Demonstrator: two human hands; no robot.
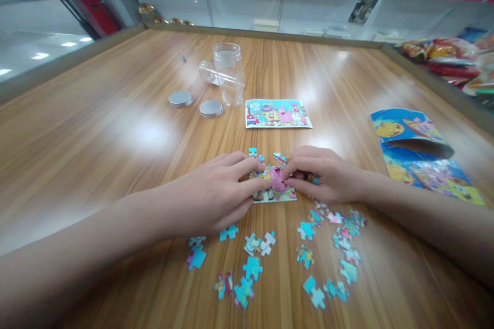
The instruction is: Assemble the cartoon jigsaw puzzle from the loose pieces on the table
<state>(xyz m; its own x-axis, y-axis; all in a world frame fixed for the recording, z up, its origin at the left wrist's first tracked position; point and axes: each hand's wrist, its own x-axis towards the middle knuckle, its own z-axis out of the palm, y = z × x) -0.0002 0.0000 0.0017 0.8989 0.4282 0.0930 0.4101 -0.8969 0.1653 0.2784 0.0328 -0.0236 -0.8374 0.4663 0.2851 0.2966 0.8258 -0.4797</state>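
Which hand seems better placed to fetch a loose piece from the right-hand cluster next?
Probably the right hand: those loose pieces lie nearer to it, while the left hand reaches over the joined puzzle section.

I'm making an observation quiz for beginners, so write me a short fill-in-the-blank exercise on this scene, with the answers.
1. Between the left hand and the right hand, the partly joined puzzle shows a large patch coloured ____.
2. In the picture, the silvery lids lie to the ____ of the picture card.
3. The blue packaging lies nearer to the person's ____ hand.

Answers: pink; left; right.
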